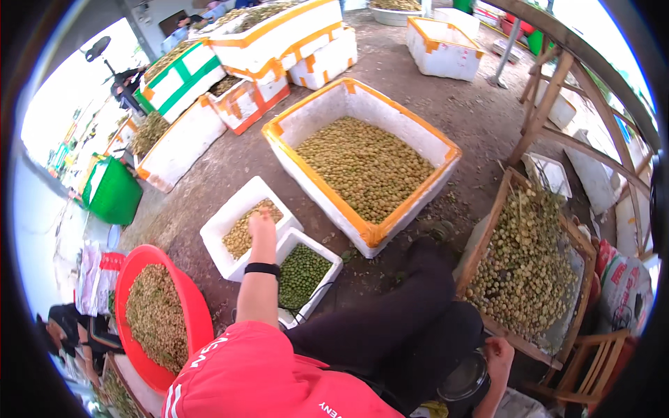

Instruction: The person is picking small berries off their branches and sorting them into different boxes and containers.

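Observation:
My left hand (261, 221), with a black band on its wrist, reaches over a small white foam box (214, 233) that holds round tan fruits (240, 238). Its fingers are blurred and mostly turned away, so their grip is unclear. Touching this box is a second small foam box (333, 268), filled with small green fruits (303, 275). At the lower right, my right hand (499, 354) is beside my leg with its fingers curled. Whatever it may hold is too small to make out. Next to it lies a dark round object (463, 380).
Ahead stands a large orange-taped foam box (317, 205) of tan fruits. A red tub (198, 313) is on the left. On the right, a wood-framed tray (481, 254) holds fruit clusters. Stacked foam boxes (279, 45) and a green basket (115, 195) stand farther off; another person (77, 327) works at far left.

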A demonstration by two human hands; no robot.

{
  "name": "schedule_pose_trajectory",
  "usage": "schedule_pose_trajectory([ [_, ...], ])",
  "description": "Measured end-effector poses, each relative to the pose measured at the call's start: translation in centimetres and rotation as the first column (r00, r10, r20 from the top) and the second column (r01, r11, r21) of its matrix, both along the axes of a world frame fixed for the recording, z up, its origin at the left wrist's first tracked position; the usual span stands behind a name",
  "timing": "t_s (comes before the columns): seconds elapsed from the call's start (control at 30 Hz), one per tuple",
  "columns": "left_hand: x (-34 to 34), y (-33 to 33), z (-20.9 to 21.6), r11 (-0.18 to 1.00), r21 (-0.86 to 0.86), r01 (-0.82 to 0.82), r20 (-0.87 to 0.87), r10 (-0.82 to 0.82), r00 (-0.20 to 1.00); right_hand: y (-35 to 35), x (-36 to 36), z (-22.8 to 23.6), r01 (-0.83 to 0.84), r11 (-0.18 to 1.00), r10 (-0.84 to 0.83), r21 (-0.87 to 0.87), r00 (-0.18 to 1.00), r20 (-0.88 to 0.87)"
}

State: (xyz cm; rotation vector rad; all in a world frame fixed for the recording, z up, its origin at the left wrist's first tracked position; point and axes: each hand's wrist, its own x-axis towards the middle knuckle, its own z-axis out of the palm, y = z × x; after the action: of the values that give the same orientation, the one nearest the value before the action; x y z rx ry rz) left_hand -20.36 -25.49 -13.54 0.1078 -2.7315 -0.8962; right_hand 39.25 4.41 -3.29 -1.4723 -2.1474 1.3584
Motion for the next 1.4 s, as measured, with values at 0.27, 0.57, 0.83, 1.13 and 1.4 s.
schedule_pose_trajectory([
  [0.27,3.2,3.5,2.9,0.999,0.033,0.023,0.224,-0.030,0.974,3.1,-3.3,2.6,-0.152,0.907,0.128,0.393,0.988,0.087],
  [0.57,14.7,24.1,10.1,0.098,0.986,0.136,-0.026,-0.713,0.700,11.2,-10.6,-1.7,-0.098,0.893,-0.062,0.440,0.940,0.336],
  [0.83,29.2,33.4,11.8,0.229,0.968,0.099,0.247,-0.937,-0.248,11.8,-11.3,-1.4,-0.099,0.932,0.025,0.350,0.977,0.211],
  [1.13,33.0,35.5,9.4,0.458,0.885,-0.077,0.370,-0.795,-0.481,9.1,-11.8,0.5,0.139,0.950,-0.029,0.278,0.931,-0.365],
  [1.4,32.0,35.5,8.7,0.513,0.854,-0.091,0.480,-0.843,-0.241,10.4,-12.2,-3.7,0.002,0.933,-0.115,0.360,0.950,0.292],
])
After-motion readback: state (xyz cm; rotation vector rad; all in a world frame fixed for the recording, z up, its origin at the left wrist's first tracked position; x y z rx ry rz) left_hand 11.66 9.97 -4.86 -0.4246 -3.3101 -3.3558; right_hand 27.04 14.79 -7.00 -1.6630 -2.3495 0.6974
